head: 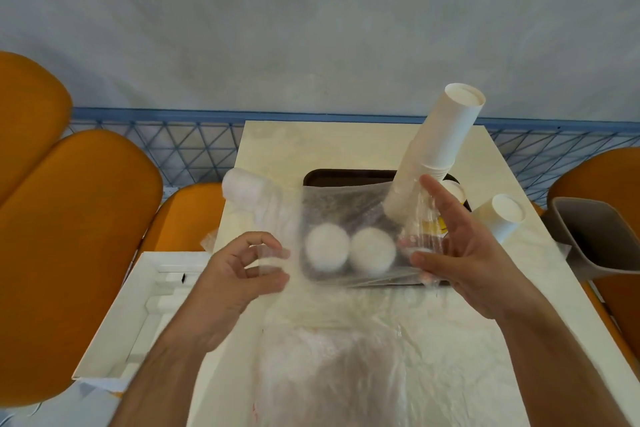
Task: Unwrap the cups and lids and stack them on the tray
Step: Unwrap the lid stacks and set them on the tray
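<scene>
A dark tray (346, 177) sits in the middle of a pale table (311, 142), and everything else is placed from it. Above the tray's right part a tall stack of white cups (440, 146) leans up and to the right, its lower end sheathed in clear wrap (420, 222). The right hand (460, 246) is raised at the tray's right edge, fingers spread fairly wide, thumb and fingers around the bunched wrap at the stack's base; whether it grips the cups themselves is hard to tell through the plastic. The left hand (239, 270) is at the tray's left near corner, fingers curled, pinching a sheet of thin plastic (311, 218) stretched across the tray. Through that sheet two round white lids (349, 248) show on the tray's near half, side by side. Right of the tray another cup stack (498, 215) lies on the table, with a grey bin (595, 236) farther right. Left of the tray's far corner lies a wrapped white roll (242, 189). Nearer than the tray a crumpled bag (339, 357) covers the table. To the left, off the table, is an open white box (138, 305), with orange chairs (69, 218) beyond it.
</scene>
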`<action>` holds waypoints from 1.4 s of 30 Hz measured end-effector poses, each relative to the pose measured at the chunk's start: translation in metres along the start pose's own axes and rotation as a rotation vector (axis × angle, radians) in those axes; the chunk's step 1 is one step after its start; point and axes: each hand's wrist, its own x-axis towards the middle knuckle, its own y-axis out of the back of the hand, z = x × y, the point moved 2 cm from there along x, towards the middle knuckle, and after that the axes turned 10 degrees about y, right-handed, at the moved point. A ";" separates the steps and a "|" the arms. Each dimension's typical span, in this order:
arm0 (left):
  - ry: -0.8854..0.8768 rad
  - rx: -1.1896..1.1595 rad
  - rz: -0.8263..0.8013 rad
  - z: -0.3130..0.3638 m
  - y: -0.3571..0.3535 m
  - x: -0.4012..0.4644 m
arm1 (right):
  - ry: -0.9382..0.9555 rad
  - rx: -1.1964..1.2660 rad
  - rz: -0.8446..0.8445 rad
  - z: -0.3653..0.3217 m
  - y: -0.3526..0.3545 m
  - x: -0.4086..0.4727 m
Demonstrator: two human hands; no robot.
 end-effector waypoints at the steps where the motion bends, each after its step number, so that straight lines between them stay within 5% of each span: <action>1: -0.008 0.018 0.001 0.002 0.005 -0.001 | 0.000 0.000 -0.003 -0.002 0.001 0.000; 8: -0.001 0.155 -0.089 0.009 0.028 -0.001 | 0.004 -0.027 -0.018 -0.014 0.006 0.000; 13: -0.018 -0.030 -0.237 0.013 0.041 -0.004 | -0.026 0.006 -0.060 -0.016 0.011 -0.003; 17: 0.134 -0.103 -0.444 0.003 0.025 0.010 | -0.044 -0.007 -0.164 -0.015 0.006 -0.004; 20: 0.060 -0.096 -0.528 0.002 0.010 0.020 | -0.059 -0.024 -0.184 -0.013 0.001 -0.006; 26: 0.005 -0.009 -0.388 0.002 0.027 0.020 | -0.150 -0.151 -0.178 -0.003 0.003 -0.020; 33: 0.136 0.276 -0.232 -0.035 0.039 0.007 | -0.305 -0.213 -0.174 0.037 -0.001 -0.056; 39: 0.289 0.311 -0.140 -0.085 0.043 0.000 | -0.535 -0.143 0.156 0.088 -0.001 -0.091; 42: 0.321 0.318 -0.136 -0.101 0.046 -0.003 | -0.661 -0.116 0.132 0.103 -0.001 -0.104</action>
